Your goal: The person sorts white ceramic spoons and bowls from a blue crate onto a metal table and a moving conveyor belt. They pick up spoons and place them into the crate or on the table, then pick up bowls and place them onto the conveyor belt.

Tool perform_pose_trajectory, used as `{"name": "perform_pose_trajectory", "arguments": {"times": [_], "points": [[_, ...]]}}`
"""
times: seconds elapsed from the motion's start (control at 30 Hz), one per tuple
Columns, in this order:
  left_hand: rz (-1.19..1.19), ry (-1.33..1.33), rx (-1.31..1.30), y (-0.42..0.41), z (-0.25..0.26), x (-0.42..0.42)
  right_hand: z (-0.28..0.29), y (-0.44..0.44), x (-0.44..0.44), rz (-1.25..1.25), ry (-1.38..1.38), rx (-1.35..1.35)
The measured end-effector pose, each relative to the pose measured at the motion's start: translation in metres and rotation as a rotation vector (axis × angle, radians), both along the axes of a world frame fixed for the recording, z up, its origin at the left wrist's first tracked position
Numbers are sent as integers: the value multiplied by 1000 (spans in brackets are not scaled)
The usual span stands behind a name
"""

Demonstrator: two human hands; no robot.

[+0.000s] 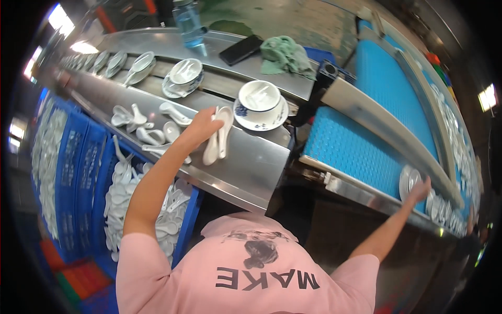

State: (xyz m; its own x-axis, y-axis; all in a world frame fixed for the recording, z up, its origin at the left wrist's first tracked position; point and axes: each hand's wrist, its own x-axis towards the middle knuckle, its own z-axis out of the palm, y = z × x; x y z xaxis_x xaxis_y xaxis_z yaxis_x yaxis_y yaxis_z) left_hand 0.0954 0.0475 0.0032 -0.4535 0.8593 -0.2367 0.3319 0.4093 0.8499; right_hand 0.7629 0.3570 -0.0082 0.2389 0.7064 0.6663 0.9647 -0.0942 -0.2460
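My left hand (204, 127) grips a couple of white ceramic soup spoons (224, 131) above a stainless steel ledge (251, 165). Beyond them, a white bowl (259, 92) sits on a blue-patterned saucer (270, 119), with a spoon inside the bowl. More loose white spoons (172, 131) lie on the ledge left of my left hand, partly behind my forearm. Far to the right, my right hand (419, 191) has hold of a white dish (410, 180) at the edge of a blue conveyor belt (353, 145); motion blurs the detail there.
Bowl-and-saucer sets (182, 76) line a track running left. A blue crate (190, 219) full of spoons stands below the ledge. A water bottle (188, 23), a phone (241, 50) and a green cloth (286, 57) rest behind the track. Several stacked dishes (441, 208) line the belt's right end.
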Motion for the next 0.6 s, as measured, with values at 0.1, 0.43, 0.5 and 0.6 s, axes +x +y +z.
{"name": "perform_pose_trajectory", "arguments": {"times": [0.1, 0.43, 0.5, 0.6], "points": [[100, -311, 25, 18, -6, -14, -50, 31, 130, -222, -177, -269], [358, -583, 140, 11, -14, -36, -20, -8, 13, 427, 593, -603], [404, -576, 168, 6, -2, -29, -14, -32, -36, 469, 677, -549], [427, -504, 153, -2, 3, -22, -3, -55, -132, 615, 788, -623]]}}
